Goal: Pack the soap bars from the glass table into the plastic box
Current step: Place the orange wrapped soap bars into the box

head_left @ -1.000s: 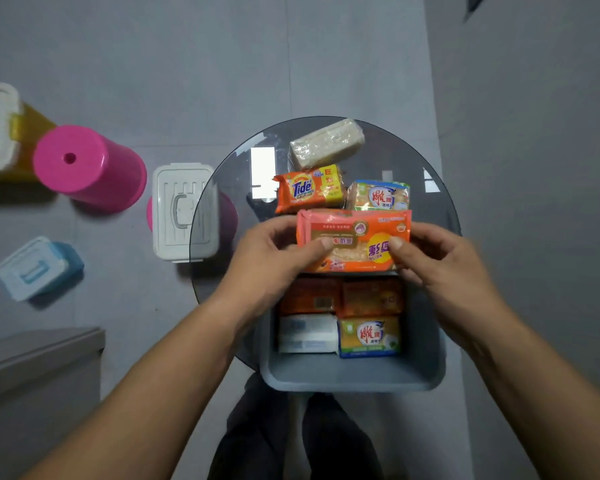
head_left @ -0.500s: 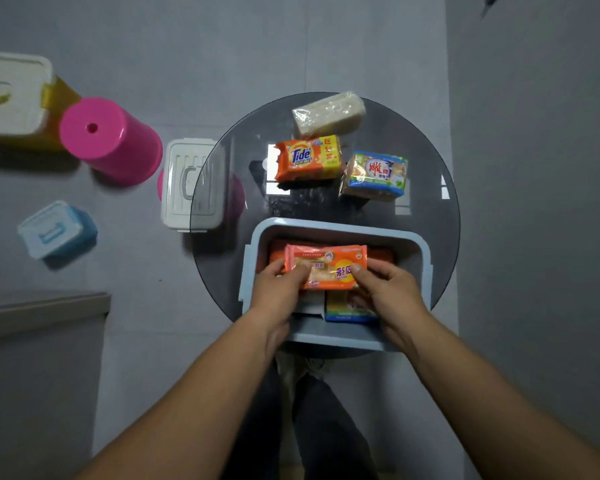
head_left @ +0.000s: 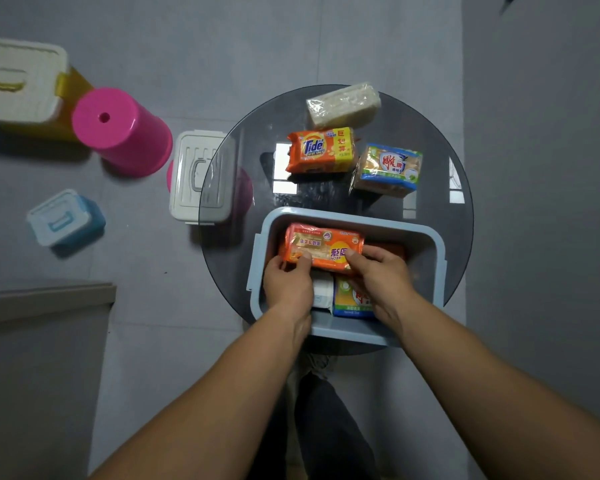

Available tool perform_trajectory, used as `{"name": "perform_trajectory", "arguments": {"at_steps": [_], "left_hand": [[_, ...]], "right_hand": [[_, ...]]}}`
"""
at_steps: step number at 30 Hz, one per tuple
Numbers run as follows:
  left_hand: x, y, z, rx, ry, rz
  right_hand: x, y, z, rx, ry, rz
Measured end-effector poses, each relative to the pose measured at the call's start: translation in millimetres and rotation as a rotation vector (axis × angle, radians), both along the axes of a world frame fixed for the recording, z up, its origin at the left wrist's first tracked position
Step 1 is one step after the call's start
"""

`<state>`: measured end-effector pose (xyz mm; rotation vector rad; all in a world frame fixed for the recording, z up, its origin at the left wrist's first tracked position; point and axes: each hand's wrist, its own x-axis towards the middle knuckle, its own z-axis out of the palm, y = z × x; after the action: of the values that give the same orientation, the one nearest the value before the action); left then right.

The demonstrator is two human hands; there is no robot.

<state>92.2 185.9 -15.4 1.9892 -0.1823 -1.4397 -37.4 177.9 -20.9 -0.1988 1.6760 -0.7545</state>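
A blue-grey plastic box sits on the near part of the round glass table. Inside it, my left hand and my right hand both grip an orange soap pack, held over the box's far left part. Beneath lie a white bar, a green-yellow bar and an orange bar, partly hidden. On the glass beyond the box rest an orange Tide bar, a blue-green wrapped bar and a clear-wrapped pale bar.
A white lid lies on a pink stool left of the table, partly under the glass. A second pink stool, a yellow box with a white lid and a small blue box stand on the floor. A grey cabinet is near left.
Both hands carried the orange soap pack from above the table's middle down into the box. The camera view shifted, so the table sits lower right now.
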Motion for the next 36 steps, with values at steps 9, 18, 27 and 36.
{"name": "perform_trajectory", "arguments": {"at_steps": [9,18,27,36], "left_hand": [[3.2,-2.7,3.1,0.115,0.259,0.112],[7.9,-9.2,21.6,0.264,0.364,-0.083],[17.1,-65.0,82.5,-0.129,0.155,-0.653],[-27.2,-167.9,27.3,-0.061,-0.006,-0.931]], "right_hand": [[12.3,-2.5,-5.3,-0.066,0.035,0.110],[-11.9,0.5,24.6,-0.072,0.133,0.295],[-52.4,-33.7,86.2,-0.245,0.307,0.437],[-95.7,-134.0,22.2,-0.098,0.444,0.190]]}}
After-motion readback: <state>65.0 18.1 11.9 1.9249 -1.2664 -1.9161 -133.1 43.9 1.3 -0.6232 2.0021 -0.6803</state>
